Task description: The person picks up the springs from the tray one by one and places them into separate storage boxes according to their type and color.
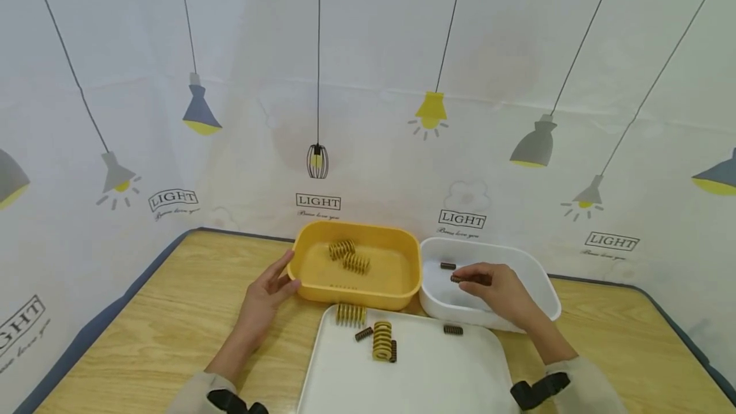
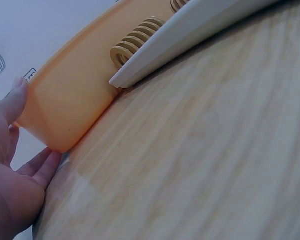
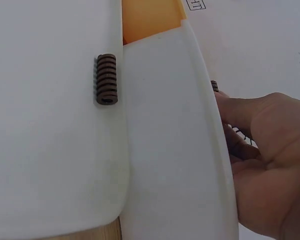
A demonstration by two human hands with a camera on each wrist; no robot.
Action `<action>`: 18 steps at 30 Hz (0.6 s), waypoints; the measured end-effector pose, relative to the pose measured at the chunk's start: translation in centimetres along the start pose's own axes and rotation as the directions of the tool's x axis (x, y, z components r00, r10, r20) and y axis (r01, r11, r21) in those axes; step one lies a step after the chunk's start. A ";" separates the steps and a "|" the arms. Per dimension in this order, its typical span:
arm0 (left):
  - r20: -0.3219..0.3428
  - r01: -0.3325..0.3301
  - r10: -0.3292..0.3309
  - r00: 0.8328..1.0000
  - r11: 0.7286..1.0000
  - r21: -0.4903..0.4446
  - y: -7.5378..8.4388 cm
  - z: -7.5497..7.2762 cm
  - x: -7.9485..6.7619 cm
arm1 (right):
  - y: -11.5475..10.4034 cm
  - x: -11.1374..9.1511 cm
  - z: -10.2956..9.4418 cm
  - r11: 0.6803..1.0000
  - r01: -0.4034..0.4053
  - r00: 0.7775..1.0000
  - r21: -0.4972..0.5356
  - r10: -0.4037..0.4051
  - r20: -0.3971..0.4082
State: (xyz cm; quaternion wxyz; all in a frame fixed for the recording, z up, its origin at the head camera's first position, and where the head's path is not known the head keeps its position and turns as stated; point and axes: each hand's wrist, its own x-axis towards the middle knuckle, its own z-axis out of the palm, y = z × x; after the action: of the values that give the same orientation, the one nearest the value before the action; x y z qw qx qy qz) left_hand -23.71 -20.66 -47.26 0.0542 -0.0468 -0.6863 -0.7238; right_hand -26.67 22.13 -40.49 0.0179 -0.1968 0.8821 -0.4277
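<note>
1. From the head view, we see the right hand (image 1: pixel 503 289) over the white bin (image 1: pixel 468 313), thumb and fingertips pinching a small brown coil spring (image 1: pixel 456 278). Fingers cover most of that coil, so we cannot be sure of its long axis. Just beyond it and slightly left, a second brown spring (image 1: pixel 448 266) lies in the bin, its long axis running left to right.

2. Also in the head view, the tray-edge brown spring (image 1: pixel 453 330) lies on the white tray (image 1: pixel 448 375) near its far rim. We judge its place to be the relation that matters most from here: it lies towards the person from the right fingertips, with the bin's near wall between, and its axis runs left to right, roughly crosswise to that line. The right hand is clearly nearer to it than the left hand (image 1: pixel 264 299), which is at the far end of the yellow bin (image 1: pixel 359 296).

3. In the left wrist view, we find the left thumb and fingers apart, resting against that bin's end and corner, just above the tabletop (image 2: pixel 190 140). A yellow coil spring (image 2: pixel 136 40) lies at the tray's rim, well apart from this hand.

4. In the right wrist view, we see a dark coil end just past the pinching fingertips. The tray-edge brown spring lies alongside the rim, across the bin's wall from the hand.
</note>
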 end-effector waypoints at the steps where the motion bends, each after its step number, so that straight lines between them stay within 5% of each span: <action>1: -0.001 0.002 -0.002 1.000 1.000 0.000 0.0 0.0 0.0 | 0.1 0.1 -0.1 1.000 -0.003 1.000 0.003 0.003 0.007; 5: 0.001 0.004 -0.004 1.000 1.000 0.004 0.3 0.0 -0.2 | -0.9 0.4 -0.3 1.000 -0.020 0.999 -0.011 0.020 0.032; 12: -0.005 0.012 -0.012 1.000 1.000 0.011 0.1 0.1 -0.3 | 1.8 1.6 -0.6 0.998 -0.029 0.999 -0.049 0.030 0.027; 18: -0.007 0.004 -0.004 1.000 1.000 0.014 0.1 0.0 -0.2 | 2.0 2.3 -1.0 0.992 -0.077 0.997 -0.095 0.080 0.019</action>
State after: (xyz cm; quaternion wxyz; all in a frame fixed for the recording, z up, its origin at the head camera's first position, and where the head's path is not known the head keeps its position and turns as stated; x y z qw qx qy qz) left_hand -23.54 -20.61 -47.15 0.0551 -0.0426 -0.6912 -0.7193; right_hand -29.64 23.11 -41.06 0.0353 -0.1673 0.9081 -0.3823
